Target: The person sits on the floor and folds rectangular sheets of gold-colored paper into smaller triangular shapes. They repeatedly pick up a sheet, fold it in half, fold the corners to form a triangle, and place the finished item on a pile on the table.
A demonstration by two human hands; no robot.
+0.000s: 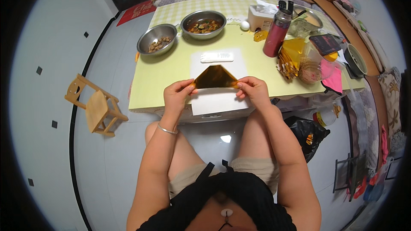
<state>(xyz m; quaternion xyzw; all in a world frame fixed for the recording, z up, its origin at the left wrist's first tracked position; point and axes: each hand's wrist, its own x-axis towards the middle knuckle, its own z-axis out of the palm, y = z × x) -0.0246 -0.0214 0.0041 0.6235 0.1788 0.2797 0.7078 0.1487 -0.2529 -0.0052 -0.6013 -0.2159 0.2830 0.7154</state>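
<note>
A folded sheet of shiny gold foil paper [215, 77] is stretched between my two hands, its top narrowed to a blunt peak. My left hand [176, 94] pinches its lower left corner between thumb and fingers. At the lower right corner, my right hand [255, 92] has the same kind of pinch. Beneath the foil lies a white sheet [220, 106] at the table's near edge. A slim white bar-shaped object [217, 57] rests just beyond the foil.
Two steel bowls stand at the far left, one with brown nut-like pieces [159, 44], one with dark liquid and bits [204, 26]. A red flask [277, 34], folded gold pieces [287, 66] and a clear container [309, 70] crowd the right. A wooden chair [99, 107] stands left; a black bag [309, 134] right.
</note>
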